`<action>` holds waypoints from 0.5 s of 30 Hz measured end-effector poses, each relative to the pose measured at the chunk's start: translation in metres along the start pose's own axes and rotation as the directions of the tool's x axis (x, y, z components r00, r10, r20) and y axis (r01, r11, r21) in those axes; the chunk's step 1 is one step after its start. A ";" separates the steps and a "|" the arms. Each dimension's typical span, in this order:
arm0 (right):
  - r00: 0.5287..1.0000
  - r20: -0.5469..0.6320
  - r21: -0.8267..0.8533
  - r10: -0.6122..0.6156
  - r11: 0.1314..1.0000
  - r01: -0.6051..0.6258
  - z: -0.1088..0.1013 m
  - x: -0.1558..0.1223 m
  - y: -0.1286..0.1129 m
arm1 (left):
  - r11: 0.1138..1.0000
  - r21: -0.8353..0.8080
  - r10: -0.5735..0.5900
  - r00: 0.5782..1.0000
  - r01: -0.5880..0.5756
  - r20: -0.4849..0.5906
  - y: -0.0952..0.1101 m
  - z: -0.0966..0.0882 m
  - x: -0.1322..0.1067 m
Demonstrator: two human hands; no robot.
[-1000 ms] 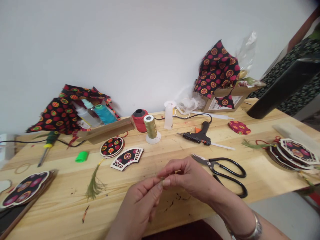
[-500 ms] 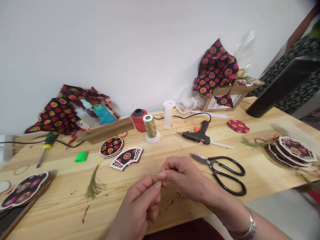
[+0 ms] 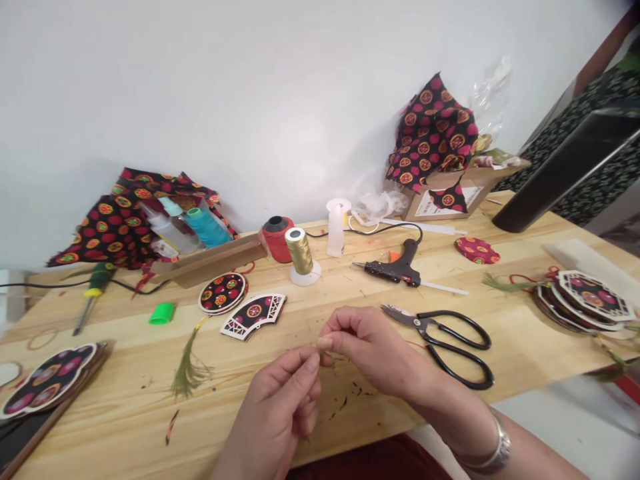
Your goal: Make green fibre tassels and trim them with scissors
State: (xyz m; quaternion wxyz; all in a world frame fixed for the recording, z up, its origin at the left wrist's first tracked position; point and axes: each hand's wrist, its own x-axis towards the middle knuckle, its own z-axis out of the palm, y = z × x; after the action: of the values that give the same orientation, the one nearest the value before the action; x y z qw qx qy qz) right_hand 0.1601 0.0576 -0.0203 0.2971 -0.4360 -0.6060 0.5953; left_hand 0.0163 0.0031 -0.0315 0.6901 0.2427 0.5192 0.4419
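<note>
My left hand (image 3: 280, 413) and my right hand (image 3: 373, 353) meet fingertip to fingertip low over the wooden table (image 3: 125, 413), both pinched on something thin that I cannot make out. A silver bracelet circles my right wrist. Black scissors (image 3: 445, 340) lie just right of my right hand. A fan-shaped patterned ornament (image 3: 255, 315) and a round one (image 3: 223, 292) with a green tassel (image 3: 189, 367) lie up and left of my hands.
A gold thread spool (image 3: 300, 253), red spool (image 3: 278, 237), white bottle (image 3: 337, 228) and black glue gun (image 3: 397, 268) stand behind. Patterned fabric fills boxes at back left (image 3: 120, 220) and back right (image 3: 435, 137). Ornament stacks lie far left (image 3: 47, 377) and far right (image 3: 585, 303). A screwdriver (image 3: 93, 293) lies at left.
My hands have shifted slightly; the left fingers moved up closer under the right fingertips. The pinch stays closed.
</note>
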 end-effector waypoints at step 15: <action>0.938 -0.185 -0.073 -0.293 0.956 0.284 -0.001 0.004 -0.002 | 0.843 0.344 0.468 0.879 -0.413 -0.092 0.010 -0.016 0.001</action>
State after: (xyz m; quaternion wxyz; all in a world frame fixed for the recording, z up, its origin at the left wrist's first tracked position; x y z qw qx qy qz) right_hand 0.1591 0.0621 -0.0187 0.4289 -0.4050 -0.6447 0.4862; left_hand -0.0021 0.0065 -0.0292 0.4748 0.4232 0.5704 0.5198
